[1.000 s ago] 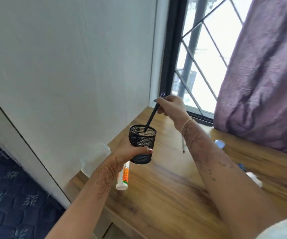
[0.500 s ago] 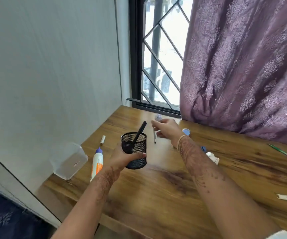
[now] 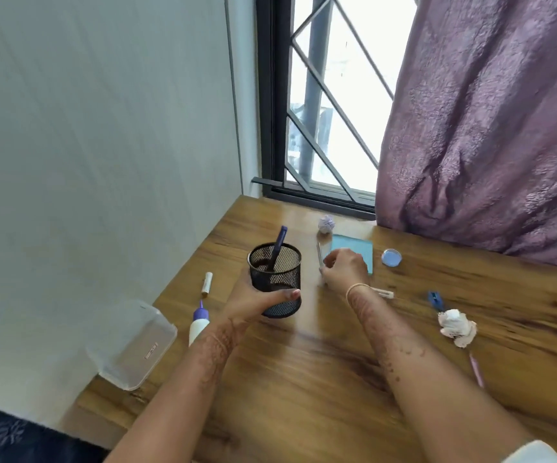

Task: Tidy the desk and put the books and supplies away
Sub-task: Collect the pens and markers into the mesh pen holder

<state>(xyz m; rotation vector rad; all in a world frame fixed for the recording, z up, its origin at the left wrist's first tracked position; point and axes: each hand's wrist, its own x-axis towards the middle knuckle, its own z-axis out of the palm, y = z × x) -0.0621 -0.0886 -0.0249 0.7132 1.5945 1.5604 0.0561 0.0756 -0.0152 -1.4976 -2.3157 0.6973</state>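
Left hand [image 3: 253, 300] grips the mesh cup [image 3: 275, 282], one pen [image 3: 277, 248] inside, held off the desk [image 3: 303, 379]. Right hand [image 3: 345, 269] pinches a thin pencil [image 3: 319, 259] by the cup; probably light, stiff, best held mid-shaft.

Black mesh pen cup [image 3: 275, 282], dark blue pen [image 3: 278, 243] inside. Brown wood-grain desk [image 3: 303, 379]. At 1 o'clock of cup: light blue notepad [image 3: 354, 247], blue lid [image 3: 391, 257]. Purple patterned curtain [image 3: 487, 128].
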